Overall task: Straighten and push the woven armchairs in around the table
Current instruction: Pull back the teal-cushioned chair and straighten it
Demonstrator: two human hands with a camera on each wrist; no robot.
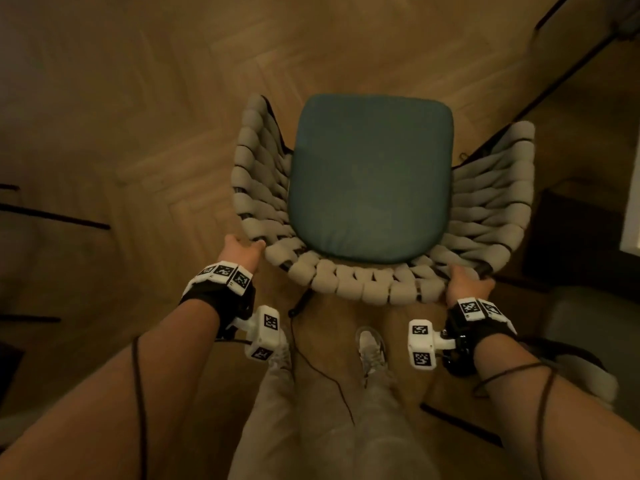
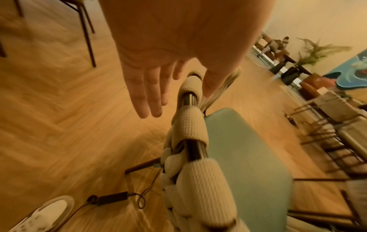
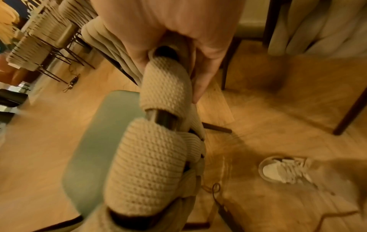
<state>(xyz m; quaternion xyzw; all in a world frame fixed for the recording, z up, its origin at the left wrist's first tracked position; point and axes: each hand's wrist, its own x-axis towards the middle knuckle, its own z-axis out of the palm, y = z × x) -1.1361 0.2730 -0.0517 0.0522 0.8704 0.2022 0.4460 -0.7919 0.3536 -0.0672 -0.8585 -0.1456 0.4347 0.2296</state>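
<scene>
Herringbone wood floor (image 1: 138,109) carries everything. Woven armchair (image 1: 346,282) with teal seat cushion stands on it, dark legs on boards. Person's two light sneakers (image 1: 372,348) stand on floor just behind chair back. Thin dark cable (image 1: 325,372) with small black box trails across boards between shoes. Other dark chair legs (image 1: 52,216) stand at left.

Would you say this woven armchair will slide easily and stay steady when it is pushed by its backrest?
Probably. The armchair stands on thin legs on a smooth wooden floor, so it should slide. Pushed high at the rim, it might tip slightly. The padded weave looks soft, so the right hand may grip it well; the left hand has straight fingers.
</scene>
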